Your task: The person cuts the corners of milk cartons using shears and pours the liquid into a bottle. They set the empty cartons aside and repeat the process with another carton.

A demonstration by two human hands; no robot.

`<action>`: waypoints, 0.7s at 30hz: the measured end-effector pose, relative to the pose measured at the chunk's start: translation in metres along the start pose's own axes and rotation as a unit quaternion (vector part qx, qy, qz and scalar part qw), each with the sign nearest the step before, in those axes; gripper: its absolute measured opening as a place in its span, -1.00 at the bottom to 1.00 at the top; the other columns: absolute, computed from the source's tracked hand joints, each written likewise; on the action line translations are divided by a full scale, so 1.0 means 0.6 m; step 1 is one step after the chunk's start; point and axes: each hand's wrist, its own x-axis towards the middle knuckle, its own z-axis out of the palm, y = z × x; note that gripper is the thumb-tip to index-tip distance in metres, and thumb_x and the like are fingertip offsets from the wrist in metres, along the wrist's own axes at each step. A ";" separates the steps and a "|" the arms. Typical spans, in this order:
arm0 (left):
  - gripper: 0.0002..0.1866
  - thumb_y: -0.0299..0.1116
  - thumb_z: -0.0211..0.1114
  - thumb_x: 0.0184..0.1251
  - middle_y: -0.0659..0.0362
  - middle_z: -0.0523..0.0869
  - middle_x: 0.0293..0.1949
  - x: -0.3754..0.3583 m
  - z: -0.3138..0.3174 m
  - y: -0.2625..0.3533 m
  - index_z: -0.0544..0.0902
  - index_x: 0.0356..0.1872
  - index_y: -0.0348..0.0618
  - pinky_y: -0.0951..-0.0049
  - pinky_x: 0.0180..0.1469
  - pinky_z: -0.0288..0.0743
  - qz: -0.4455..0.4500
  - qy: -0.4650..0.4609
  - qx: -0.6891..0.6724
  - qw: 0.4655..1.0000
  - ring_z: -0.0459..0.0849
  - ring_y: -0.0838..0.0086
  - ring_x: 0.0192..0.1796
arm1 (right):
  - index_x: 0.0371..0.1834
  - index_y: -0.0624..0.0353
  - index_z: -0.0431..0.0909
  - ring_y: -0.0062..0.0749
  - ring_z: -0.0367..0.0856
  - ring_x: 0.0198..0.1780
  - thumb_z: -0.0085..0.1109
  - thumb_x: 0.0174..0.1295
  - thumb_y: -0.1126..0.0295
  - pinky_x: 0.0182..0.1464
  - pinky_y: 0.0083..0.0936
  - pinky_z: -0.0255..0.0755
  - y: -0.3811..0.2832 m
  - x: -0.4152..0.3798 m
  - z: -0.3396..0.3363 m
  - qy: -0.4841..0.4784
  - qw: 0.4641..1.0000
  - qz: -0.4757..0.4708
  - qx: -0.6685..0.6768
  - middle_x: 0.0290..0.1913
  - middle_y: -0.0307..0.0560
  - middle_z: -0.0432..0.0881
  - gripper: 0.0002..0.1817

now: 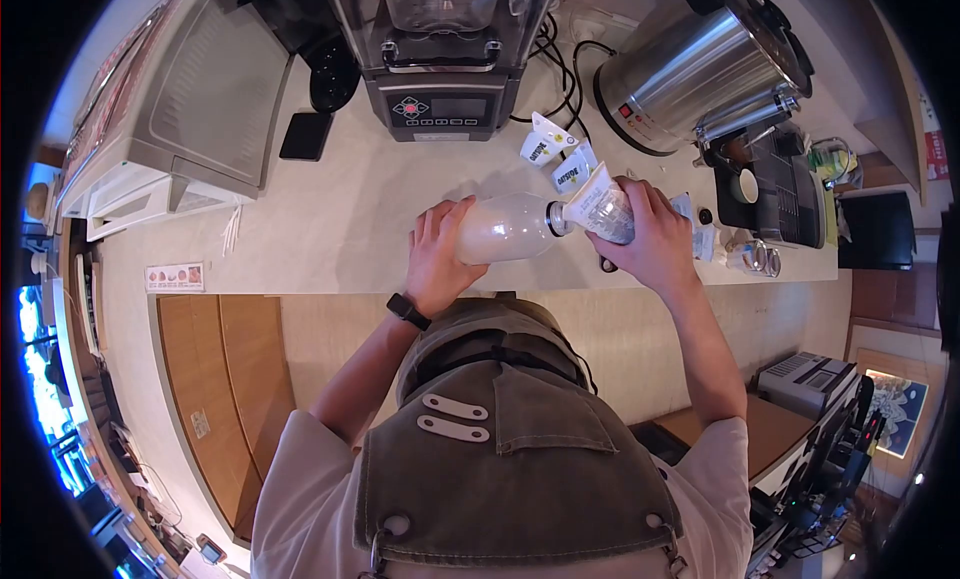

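Note:
My left hand [437, 254] is wrapped around the base of a clear bottle [512, 229] that holds a pale milky liquid. The bottle is tipped on its side over the counter, its dark-ringed mouth pointing right. In my right hand [652, 237] is a small white printed carton [603, 207], gripped with fingers over its far side and thumb beneath. One corner of the carton sits right at the bottle's mouth. Just beyond stand two white cartons with dark lettering, one [574, 169] nearer the bottle and another [541, 144] behind it.
A blender [440, 104] stands at the back of the counter [340, 209], with black cables [575, 79] beside it. A steel urn [690, 69] is at the back right, near a black tray [790, 194] and a glass jar [752, 259]. To the left are a black phone-like slab [306, 136] and a large pale appliance [200, 89].

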 end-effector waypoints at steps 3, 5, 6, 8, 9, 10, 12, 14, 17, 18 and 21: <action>0.04 -0.33 0.66 -0.04 0.09 0.53 0.39 -0.003 0.001 -0.003 0.43 0.62 0.17 -0.10 0.44 0.37 -0.011 0.003 0.002 1.000 0.46 0.02 0.47 | 0.18 0.01 0.59 -0.16 0.80 -0.09 0.68 -0.02 0.14 -0.18 -0.19 0.70 -0.004 0.007 -0.010 -0.024 0.999 -0.009 -0.046 -0.09 -0.20 0.71 -0.32; 0.04 -0.33 0.65 -0.04 0.10 0.53 0.39 -0.004 -0.002 -0.003 0.44 0.62 0.18 -0.10 0.45 0.36 -0.019 -0.001 0.005 1.000 0.46 0.03 0.47 | 0.18 0.04 0.59 -0.12 0.80 -0.07 0.73 -0.05 0.10 -0.09 -0.17 0.70 -0.008 0.010 -0.018 -0.051 0.996 -0.003 -0.076 -0.08 -0.19 0.72 -0.28; 0.04 -0.33 0.65 -0.05 0.10 0.53 0.39 -0.005 -0.004 -0.002 0.44 0.61 0.19 -0.11 0.46 0.36 -0.023 -0.003 0.006 1.000 0.46 0.03 0.47 | 0.17 0.03 0.58 -0.11 0.79 -0.08 0.73 -0.06 0.11 -0.09 -0.16 0.70 -0.008 0.011 -0.020 -0.048 0.995 -0.015 -0.087 -0.09 -0.19 0.71 -0.28; 0.05 -0.34 0.64 -0.05 0.11 0.53 0.38 -0.007 -0.004 -0.002 0.43 0.62 0.21 -0.11 0.46 0.36 -0.028 -0.007 0.018 0.999 0.46 0.03 0.47 | 0.16 0.02 0.58 -0.09 0.77 -0.11 0.73 -0.08 0.14 -0.08 -0.14 0.69 -0.009 0.013 -0.023 -0.041 0.993 -0.040 -0.108 -0.11 -0.17 0.70 -0.29; 0.05 -0.34 0.64 -0.05 0.11 0.53 0.38 -0.007 -0.005 -0.003 0.43 0.63 0.22 -0.10 0.47 0.35 -0.030 -0.009 0.024 0.999 0.46 0.03 0.47 | 0.15 0.02 0.58 -0.09 0.75 -0.12 0.67 -0.08 0.21 -0.08 -0.14 0.68 -0.013 0.014 -0.025 -0.043 0.991 -0.051 -0.112 -0.11 -0.16 0.69 -0.33; 0.06 -0.35 0.64 -0.05 0.11 0.53 0.39 -0.008 -0.006 -0.004 0.43 0.63 0.23 -0.10 0.47 0.35 -0.027 -0.010 0.030 0.999 0.46 0.03 0.47 | 0.13 0.02 0.57 -0.09 0.74 -0.13 0.61 -0.08 0.27 -0.09 -0.14 0.67 -0.017 0.015 -0.028 -0.046 0.990 -0.062 -0.117 -0.11 -0.15 0.69 -0.36; 0.07 -0.35 0.64 -0.05 0.12 0.52 0.39 -0.008 -0.007 -0.006 0.42 0.65 0.25 -0.09 0.48 0.34 -0.021 -0.011 0.041 0.999 0.46 0.03 0.47 | 0.14 0.03 0.55 -0.08 0.73 -0.13 0.55 -0.07 0.36 -0.10 -0.13 0.66 -0.020 0.012 -0.028 -0.054 0.991 -0.060 -0.109 -0.10 -0.12 0.68 -0.38; 0.08 -0.35 0.64 -0.05 0.11 0.52 0.39 -0.008 -0.011 -0.005 0.40 0.66 0.26 -0.09 0.48 0.34 -0.023 -0.023 0.041 0.999 0.45 0.03 0.47 | 0.18 0.05 0.51 -0.04 0.74 -0.11 0.54 -0.06 0.41 -0.09 -0.10 0.66 -0.014 0.001 -0.012 -0.067 0.993 -0.037 -0.085 -0.10 -0.09 0.69 -0.35; 0.09 -0.35 0.64 -0.05 0.11 0.51 0.40 -0.010 -0.012 -0.005 0.39 0.67 0.26 -0.08 0.49 0.32 -0.027 -0.032 0.045 0.998 0.45 0.03 0.48 | 0.23 0.09 0.46 0.03 0.78 -0.08 0.52 -0.05 0.46 -0.08 -0.08 0.67 -0.005 -0.009 0.001 -0.114 0.992 -0.009 -0.053 -0.05 -0.05 0.71 -0.31; 0.10 -0.34 0.64 -0.05 0.11 0.51 0.40 -0.011 -0.011 -0.006 0.39 0.67 0.27 -0.09 0.50 0.31 -0.028 -0.035 0.046 0.998 0.44 0.03 0.49 | 0.24 0.09 0.46 0.05 0.79 -0.08 0.55 -0.01 0.42 -0.07 -0.07 0.67 -0.004 -0.009 0.001 -0.123 0.991 -0.012 -0.050 -0.04 -0.04 0.72 -0.32; 0.10 -0.35 0.63 -0.05 0.11 0.51 0.41 -0.013 -0.007 -0.011 0.38 0.68 0.27 -0.09 0.51 0.29 -0.027 -0.043 0.053 0.997 0.43 0.04 0.50 | 0.24 0.11 0.45 0.10 0.81 -0.09 0.59 0.13 0.26 -0.08 -0.08 0.68 -0.011 -0.005 -0.011 -0.137 0.989 -0.024 -0.040 -0.02 -0.01 0.75 -0.35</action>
